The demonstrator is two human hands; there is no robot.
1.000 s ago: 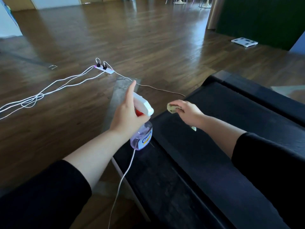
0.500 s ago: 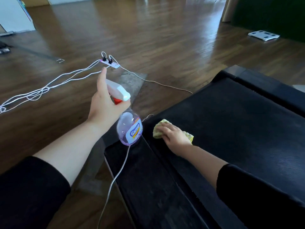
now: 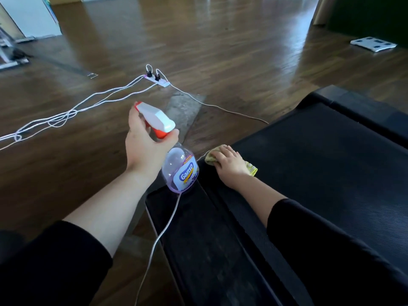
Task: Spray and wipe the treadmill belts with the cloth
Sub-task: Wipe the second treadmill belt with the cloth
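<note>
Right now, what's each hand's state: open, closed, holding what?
Left hand: closed round the spray bottle at its neck.
Right hand: open, fingers pressing the cloth onto the treadmill belt.

Left hand (image 3: 145, 149) is raised, arm stretched forward, fingers curled round the bottle (image 3: 180, 171) neck. Right hand (image 3: 229, 164) lies palm down just right of it, pressing the cloth (image 3: 252, 170).

A clear spray bottle (image 3: 180, 171) of purple liquid, with a white-and-red trigger head and a "Ganso" label, is held tilted in the left hand (image 3: 145, 146), just left of the black ribbed treadmill belt (image 3: 320, 164). A crumpled yellow-green cloth (image 3: 210, 159) lies pressed under the right hand (image 3: 229, 164) at the belt's left edge.
</note>
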